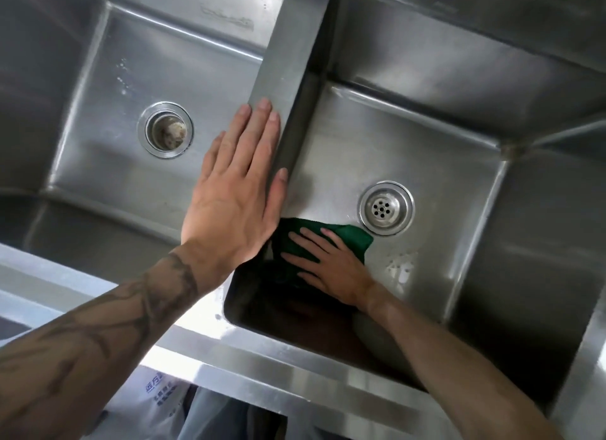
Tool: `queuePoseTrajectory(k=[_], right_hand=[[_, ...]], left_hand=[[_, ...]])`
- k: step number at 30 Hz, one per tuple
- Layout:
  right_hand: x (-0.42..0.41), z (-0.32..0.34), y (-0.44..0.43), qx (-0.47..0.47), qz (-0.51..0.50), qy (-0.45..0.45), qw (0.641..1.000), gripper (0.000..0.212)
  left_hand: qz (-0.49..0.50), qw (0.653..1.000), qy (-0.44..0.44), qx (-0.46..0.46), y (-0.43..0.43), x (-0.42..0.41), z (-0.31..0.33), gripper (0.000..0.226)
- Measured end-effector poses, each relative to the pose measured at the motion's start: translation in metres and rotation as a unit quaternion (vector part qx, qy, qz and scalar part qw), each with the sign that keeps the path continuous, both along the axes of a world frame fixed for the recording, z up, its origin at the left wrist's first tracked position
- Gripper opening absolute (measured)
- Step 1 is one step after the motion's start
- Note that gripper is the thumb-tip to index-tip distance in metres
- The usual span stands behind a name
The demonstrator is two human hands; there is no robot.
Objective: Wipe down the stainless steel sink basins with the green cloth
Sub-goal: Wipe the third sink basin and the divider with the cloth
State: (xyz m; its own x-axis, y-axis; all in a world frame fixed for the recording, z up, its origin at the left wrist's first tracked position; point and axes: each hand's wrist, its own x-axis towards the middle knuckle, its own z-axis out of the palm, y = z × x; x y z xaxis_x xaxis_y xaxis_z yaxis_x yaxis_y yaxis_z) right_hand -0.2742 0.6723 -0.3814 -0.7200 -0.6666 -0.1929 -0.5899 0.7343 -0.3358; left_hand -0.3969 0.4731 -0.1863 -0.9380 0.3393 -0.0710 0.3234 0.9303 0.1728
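Two stainless steel basins lie below me, split by a steel divider [278,59]. My left hand [236,190] rests flat on that divider, fingers straight. Down in the right basin [442,164], my right hand [331,266] presses the green cloth [352,236] flat against the basin floor near its front left corner, just below and left of the strainer drain [386,208]. Part of the cloth is hidden under my hand and in the shadow of the near wall.
The left basin [157,62] has an open round drain [165,130] and water spots on its floor. A wet patch [401,266] lies right of the cloth. The steel front rim [196,344] runs along the near side, with white printed fabric below it.
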Motion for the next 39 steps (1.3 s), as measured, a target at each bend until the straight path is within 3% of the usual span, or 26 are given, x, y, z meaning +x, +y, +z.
queuePoseTrajectory(k=[5,11,17,23,31,36,39], right_hand=[[0.030,0.005,0.051,0.012,-0.008,0.013,1.000,0.051],[-0.011,-0.006,-0.032,-0.037,-0.033,0.011,0.999,0.047],[0.012,-0.005,0.007,-0.066,0.039,0.022,0.997,0.042],[-0.009,-0.011,-0.028,-0.088,0.051,0.006,0.995,0.041],[0.026,-0.003,0.048,-0.026,0.033,0.037,0.998,0.046],[-0.025,0.003,0.006,-0.004,-0.188,0.033,0.982,0.047],[-0.010,0.001,0.012,-0.002,-0.186,0.022,0.982,0.048]], left_hand=[[-0.001,1.000,0.005,-0.005,0.001,0.001,-0.003,0.065],[-0.023,0.999,0.018,-0.029,-0.001,-0.001,-0.007,0.064],[-0.030,0.999,0.021,-0.037,-0.001,-0.002,-0.005,0.065],[-0.026,0.999,0.033,-0.013,0.000,-0.002,-0.005,0.064],[-0.029,0.999,0.032,-0.009,-0.002,-0.002,-0.008,0.064],[-0.028,0.999,0.035,0.001,-0.002,-0.003,-0.008,0.064],[-0.026,0.999,0.035,0.020,-0.002,-0.003,-0.009,0.064]])
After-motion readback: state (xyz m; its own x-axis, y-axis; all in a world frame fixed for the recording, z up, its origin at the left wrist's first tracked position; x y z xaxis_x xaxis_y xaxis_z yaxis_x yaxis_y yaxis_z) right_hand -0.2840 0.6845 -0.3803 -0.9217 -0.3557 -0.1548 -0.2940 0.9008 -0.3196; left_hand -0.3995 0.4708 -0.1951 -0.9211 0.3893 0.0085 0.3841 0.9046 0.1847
